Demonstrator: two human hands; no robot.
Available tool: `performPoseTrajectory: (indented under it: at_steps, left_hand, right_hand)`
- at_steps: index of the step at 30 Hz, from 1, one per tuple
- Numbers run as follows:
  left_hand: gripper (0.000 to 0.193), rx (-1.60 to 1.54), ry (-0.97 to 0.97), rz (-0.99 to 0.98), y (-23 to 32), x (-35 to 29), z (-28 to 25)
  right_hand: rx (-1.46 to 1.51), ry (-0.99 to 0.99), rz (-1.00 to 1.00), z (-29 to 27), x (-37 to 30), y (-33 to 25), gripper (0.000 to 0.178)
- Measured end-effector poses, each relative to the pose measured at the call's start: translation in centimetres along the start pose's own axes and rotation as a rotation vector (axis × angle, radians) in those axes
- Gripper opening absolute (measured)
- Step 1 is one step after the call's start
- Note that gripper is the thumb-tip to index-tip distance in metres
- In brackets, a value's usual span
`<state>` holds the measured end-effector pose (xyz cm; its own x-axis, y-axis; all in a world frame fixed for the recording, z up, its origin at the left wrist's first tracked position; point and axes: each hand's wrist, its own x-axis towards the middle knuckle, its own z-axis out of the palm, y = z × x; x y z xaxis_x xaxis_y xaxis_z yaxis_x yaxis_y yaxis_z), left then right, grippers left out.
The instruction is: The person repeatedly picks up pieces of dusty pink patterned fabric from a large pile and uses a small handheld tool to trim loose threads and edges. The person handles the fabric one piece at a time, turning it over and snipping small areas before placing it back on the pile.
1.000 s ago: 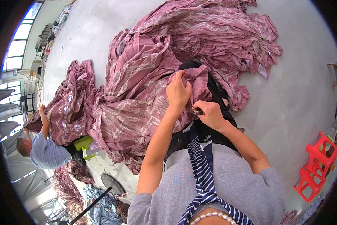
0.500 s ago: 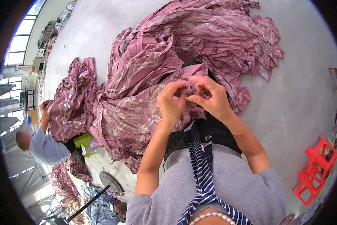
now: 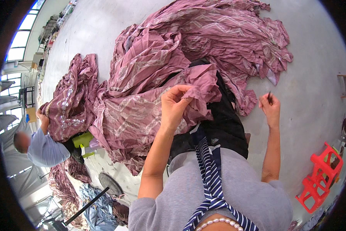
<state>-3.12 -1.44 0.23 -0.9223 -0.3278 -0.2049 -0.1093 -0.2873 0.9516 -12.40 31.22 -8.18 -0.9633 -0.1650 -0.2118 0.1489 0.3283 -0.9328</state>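
Observation:
A long heap of mauve fabric (image 3: 138, 111) with pale zigzag patterns lies over my lap and spreads across the floor. My left hand (image 3: 174, 103) is closed, pinching a gathered edge of this fabric between thumb and fingers. Out to the right, off the fabric, my right hand (image 3: 270, 107) is raised and closed around a small dark object (image 3: 270, 99). Only part of that object shows between the fingers, so I cannot make out its kind.
At the left a person in a light blue top (image 3: 47, 148) holds the fabric's far part, by a green stool (image 3: 83, 140). Red plastic stools (image 3: 321, 179) lie at the right. A black pole (image 3: 86, 206) and a bluish cloth pile (image 3: 98, 211) are lower left.
My right hand has moved away from the fabric, out to the right, with the small dark object in it. My left hand still pinches the fabric, whose gathered edge now hangs down.

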Motion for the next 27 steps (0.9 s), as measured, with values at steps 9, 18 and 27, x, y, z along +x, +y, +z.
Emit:
performPoseTrajectory:
  at_steps: [9, 18, 27]
  left_hand:
    - [0.012, -0.492, -0.085, -0.103, 0.6, -0.7, -0.3]
    - [0.010, -0.624, -0.069, -0.108, 0.6, -1.4, -0.4]
    - [0.008, -0.594, -0.081, -0.148, 0.0, -1.4, -0.1]
  right_hand:
    - [-0.278, 0.013, -0.350, 7.4, -2.7, -6.4, 0.029]
    - [0.193, -0.284, -0.449, 14.1, -2.8, -12.8, 0.024]
    - [0.053, -0.199, -0.655, 14.7, -2.2, -13.9, 0.022]
